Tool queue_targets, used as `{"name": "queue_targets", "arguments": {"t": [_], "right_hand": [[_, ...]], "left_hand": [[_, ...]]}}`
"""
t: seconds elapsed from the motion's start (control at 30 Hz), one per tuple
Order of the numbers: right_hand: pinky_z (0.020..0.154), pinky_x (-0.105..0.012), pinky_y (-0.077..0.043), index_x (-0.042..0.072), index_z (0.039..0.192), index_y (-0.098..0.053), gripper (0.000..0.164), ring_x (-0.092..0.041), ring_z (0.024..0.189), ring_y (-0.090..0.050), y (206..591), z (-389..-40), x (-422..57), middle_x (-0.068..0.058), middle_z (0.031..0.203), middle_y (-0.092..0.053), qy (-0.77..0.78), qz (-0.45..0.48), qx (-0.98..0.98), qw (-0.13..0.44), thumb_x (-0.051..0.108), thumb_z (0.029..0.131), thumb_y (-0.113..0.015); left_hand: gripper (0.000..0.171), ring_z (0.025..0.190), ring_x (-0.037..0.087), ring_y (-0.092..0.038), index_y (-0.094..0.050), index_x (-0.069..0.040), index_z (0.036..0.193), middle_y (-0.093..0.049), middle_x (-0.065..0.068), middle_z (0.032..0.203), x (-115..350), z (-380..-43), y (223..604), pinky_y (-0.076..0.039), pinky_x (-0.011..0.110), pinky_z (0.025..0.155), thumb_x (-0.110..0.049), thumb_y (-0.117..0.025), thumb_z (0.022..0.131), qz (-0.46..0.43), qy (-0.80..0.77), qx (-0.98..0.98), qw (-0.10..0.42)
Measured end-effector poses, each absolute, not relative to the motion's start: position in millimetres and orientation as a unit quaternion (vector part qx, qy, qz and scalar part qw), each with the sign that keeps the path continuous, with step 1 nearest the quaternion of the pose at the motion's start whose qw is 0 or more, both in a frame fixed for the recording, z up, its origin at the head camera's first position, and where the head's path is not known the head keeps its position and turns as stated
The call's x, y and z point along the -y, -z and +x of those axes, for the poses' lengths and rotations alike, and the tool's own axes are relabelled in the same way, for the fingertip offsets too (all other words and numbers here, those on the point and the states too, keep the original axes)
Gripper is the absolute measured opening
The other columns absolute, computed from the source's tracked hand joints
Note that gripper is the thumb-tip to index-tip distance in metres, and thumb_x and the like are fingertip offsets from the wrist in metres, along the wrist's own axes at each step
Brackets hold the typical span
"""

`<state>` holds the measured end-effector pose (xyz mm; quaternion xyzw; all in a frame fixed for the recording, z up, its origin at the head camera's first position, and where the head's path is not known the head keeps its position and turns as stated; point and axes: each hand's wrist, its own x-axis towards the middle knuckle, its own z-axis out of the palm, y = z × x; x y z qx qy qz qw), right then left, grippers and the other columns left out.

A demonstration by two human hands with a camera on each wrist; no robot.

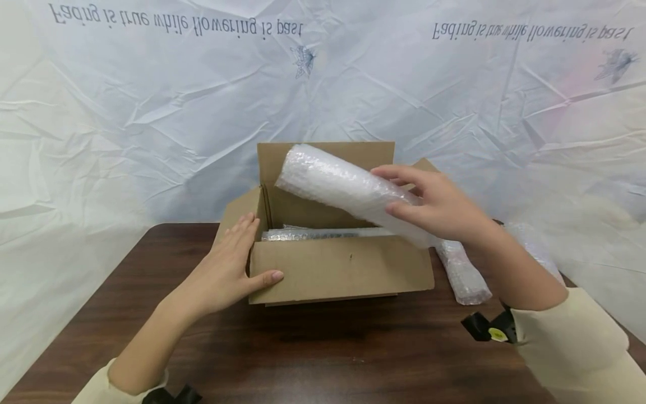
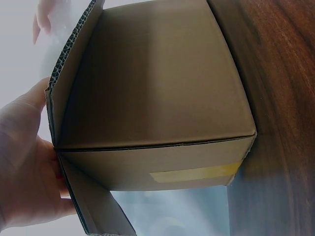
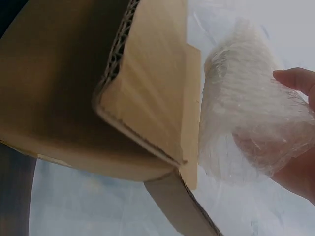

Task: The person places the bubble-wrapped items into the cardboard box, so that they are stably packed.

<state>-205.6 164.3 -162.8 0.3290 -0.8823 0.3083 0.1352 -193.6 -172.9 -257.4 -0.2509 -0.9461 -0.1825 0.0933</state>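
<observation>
An open cardboard box (image 1: pixel 338 269) stands on the table with its flaps spread. My left hand (image 1: pixel 227 272) rests on its left corner, fingers straight along the left flap and thumb on the front flap. In the left wrist view that hand (image 2: pixel 24 162) lies against the flaps' upper side. Above the box my right hand (image 1: pixel 434 205) grips a bubble-wrap roll (image 1: pixel 328 177), tilted with its far-left end higher. The right wrist view shows the translucent roll (image 3: pixel 241 88) between thumb and fingers, just beyond the flaps. Inside the box lies another bubble-wrapped piece (image 1: pixel 313 233), partly hidden by the front flap.
To the right of the box, a bubble-wrapped bundle (image 1: pixel 464 275) lies on the dark wooden table (image 1: pixel 328 348). More bubble wrap (image 1: pixel 535 247) sits at the table's right edge, partly behind my right forearm. A white printed cloth (image 1: pixel 353 84) hangs behind the table.
</observation>
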Motion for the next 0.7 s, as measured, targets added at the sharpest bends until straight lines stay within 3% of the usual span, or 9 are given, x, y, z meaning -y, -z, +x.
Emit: {"name": "queue_targets", "arguments": {"t": [0.2,0.33,0.53,0.7], "right_hand": [[0.077,-0.039,-0.05,0.014,0.128,-0.055,0.043,-0.021,0.097,-0.059,163.8,-219.0,-150.4,-0.006,0.112,-0.063,-0.244,0.35,0.891,0.153,0.009,0.086,-0.065],[0.079,-0.039,-0.049,0.011,0.127,-0.056,0.043,-0.022,0.098,-0.059,164.5,-227.8,-143.6,-0.007,0.114,-0.062,-0.238,0.369,0.889,0.132,0.007,0.085,-0.064],[0.094,-0.04,-0.042,0.011,0.129,-0.054,0.043,-0.02,0.113,-0.052,163.1,-238.4,-136.3,-0.001,0.126,-0.056,-0.206,0.388,0.894,0.093,0.008,0.087,-0.062],[0.095,-0.04,-0.042,0.014,0.13,-0.053,0.044,-0.02,0.116,-0.05,160.8,-243.2,-130.0,0.0,0.127,-0.054,-0.163,0.392,0.902,0.071,0.01,0.087,-0.062]], "left_hand": [[0.107,0.139,0.026,-0.004,-0.011,0.003,0.146,-0.009,0.018,0.152,172.8,-193.9,257.6,-0.009,0.044,0.113,-0.072,-0.046,0.079,-0.252,0.181,0.946,0.097],[0.107,0.139,0.027,-0.004,-0.012,0.004,0.146,-0.009,0.018,0.152,172.4,-194.0,257.5,-0.009,0.044,0.113,-0.072,-0.047,0.079,-0.252,0.181,0.945,0.099],[0.107,0.139,0.028,-0.005,-0.012,0.004,0.146,-0.009,0.019,0.151,172.5,-194.0,257.1,-0.009,0.044,0.112,-0.072,-0.047,0.079,-0.252,0.181,0.946,0.098],[0.107,0.139,0.027,-0.004,-0.012,0.004,0.146,-0.01,0.019,0.151,172.4,-194.3,256.7,-0.009,0.044,0.113,-0.072,-0.047,0.079,-0.251,0.181,0.946,0.096]]}}
